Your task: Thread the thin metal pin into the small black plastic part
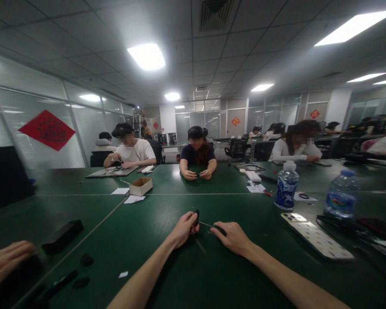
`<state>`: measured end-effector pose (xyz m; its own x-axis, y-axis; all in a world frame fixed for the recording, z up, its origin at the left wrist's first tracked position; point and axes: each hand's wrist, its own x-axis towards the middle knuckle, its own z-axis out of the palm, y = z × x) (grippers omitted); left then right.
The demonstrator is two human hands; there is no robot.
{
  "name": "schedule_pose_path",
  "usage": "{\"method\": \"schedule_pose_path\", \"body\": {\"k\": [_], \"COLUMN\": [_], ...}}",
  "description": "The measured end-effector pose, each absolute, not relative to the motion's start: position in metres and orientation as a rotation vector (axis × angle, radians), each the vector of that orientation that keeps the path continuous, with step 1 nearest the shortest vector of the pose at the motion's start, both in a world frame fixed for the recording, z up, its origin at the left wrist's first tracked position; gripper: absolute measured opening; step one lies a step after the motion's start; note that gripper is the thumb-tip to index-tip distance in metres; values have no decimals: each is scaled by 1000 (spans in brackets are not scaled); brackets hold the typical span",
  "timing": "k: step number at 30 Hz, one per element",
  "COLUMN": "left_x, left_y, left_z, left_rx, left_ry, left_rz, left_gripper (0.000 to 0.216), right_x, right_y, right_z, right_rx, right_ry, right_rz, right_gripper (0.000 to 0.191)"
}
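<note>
Pinched in the fingers of my left hand [184,229] is a small dark part [197,216], held up over the green table; its exact kind is unclear. My right hand [233,237] grips the black handle of a screwdriver [206,224]. The thin metal shaft points left, and its tip reaches the dark part or ends just beside it; I cannot tell whether they touch. Both hands are above the middle of the near table.
At left, another person's hand [9,262] rests near a black block [63,236] and several dark pieces [86,259]. A cardboard box [140,187] stands ahead. Right are a blue-labelled bottle [286,186], a water bottle [341,195] and a phone [317,237]. People sit opposite.
</note>
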<state>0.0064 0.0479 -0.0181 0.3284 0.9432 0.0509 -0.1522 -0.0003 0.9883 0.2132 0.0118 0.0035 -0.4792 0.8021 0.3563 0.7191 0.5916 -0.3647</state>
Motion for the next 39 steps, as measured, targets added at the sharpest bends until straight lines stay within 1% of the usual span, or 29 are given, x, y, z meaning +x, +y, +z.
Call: {"method": "schedule_pose_path", "body": {"k": [12, 20, 24, 26, 32, 39], "left_x": [7, 8, 7, 6, 8, 8], "left_y": [50, 50, 47, 46, 48, 48], "left_z": [-17, -16, -15, -15, -16, -16], "left_rx": [1256, 1250, 1273, 1272, 1236, 1231], "left_ry": [816, 809, 808, 807, 806, 807], "left_rz": [1037, 1035, 1003, 999, 1034, 1028], "left_gripper": [38, 41, 40, 40, 42, 41], "right_x": [213, 212, 218, 220, 217, 217], "right_y": [14, 16, 25, 26, 15, 15], "right_z": [-2, -4, -5, -4, 1, 3], "right_rx": [-1218, -1268, -1452, -1450, -1179, -1199], "right_ry": [-2278, -2239, -1956, -1907, -2291, -2301], "right_rz": [147, 114, 213, 281, 307, 305], "right_gripper": [41, 40, 48, 49, 41, 41]}}
